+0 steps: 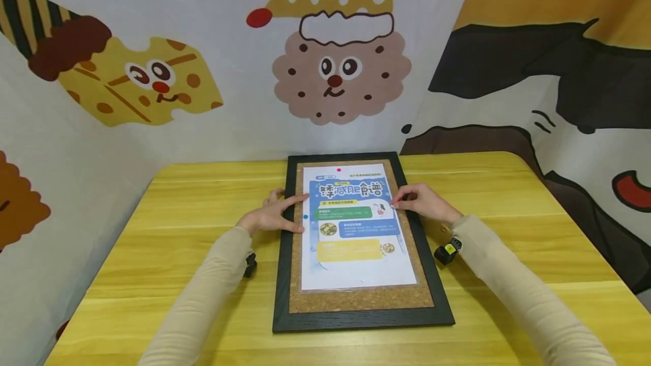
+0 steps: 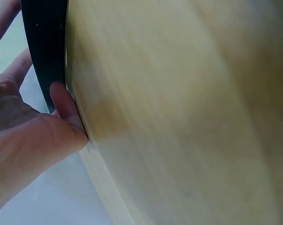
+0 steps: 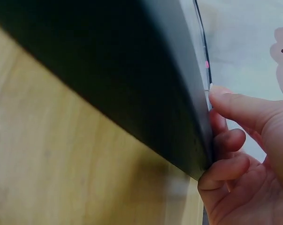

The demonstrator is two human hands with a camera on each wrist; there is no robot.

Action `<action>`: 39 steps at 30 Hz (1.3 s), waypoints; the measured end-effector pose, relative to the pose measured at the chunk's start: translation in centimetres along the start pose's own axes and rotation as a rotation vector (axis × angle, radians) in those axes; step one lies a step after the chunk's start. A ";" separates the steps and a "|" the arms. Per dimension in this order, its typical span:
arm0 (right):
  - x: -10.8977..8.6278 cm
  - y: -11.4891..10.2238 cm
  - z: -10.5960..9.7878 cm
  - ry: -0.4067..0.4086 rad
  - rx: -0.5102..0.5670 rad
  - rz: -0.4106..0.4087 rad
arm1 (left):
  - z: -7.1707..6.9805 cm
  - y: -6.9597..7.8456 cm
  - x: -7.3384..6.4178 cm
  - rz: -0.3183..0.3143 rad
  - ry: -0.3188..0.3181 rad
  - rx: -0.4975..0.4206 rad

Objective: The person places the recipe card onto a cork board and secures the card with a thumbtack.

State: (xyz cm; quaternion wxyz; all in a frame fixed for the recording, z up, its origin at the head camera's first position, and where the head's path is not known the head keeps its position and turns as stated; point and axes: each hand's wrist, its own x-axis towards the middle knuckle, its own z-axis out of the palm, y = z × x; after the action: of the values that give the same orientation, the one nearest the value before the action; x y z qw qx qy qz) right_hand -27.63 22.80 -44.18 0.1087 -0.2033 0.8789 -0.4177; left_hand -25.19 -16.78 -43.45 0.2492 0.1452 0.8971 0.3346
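Observation:
A printed sheet with blue, green and yellow panels lies on a black-framed corkboard. A red pin is at its top edge and a teal pin at its left edge. My left hand spreads over the frame's left side, thumb and index fingertip on the sheet's left edge either side of the teal pin. At the sheet's right edge my right hand pinches a small pin between thumb and index finger, mostly hidden by the fingertips. Its other fingers curl against the black frame.
The board lies on a yellow wood-grain table, its far end near the back edge. Behind hangs a white cloth with cartoon food prints. A small pale dot shows near the sheet's bottom edge.

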 end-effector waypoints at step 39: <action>-0.1 0.2 0.4 -0.020 -0.072 -0.052 | 0.1 0.2 -0.1 -0.006 -0.010 0.003</action>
State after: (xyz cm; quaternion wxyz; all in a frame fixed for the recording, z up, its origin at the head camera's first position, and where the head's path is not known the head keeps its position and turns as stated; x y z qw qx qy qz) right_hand -27.42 22.69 -44.54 0.0991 -0.2340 0.8866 -0.3864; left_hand -25.02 -16.63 -43.36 0.2545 0.1444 0.8968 0.3319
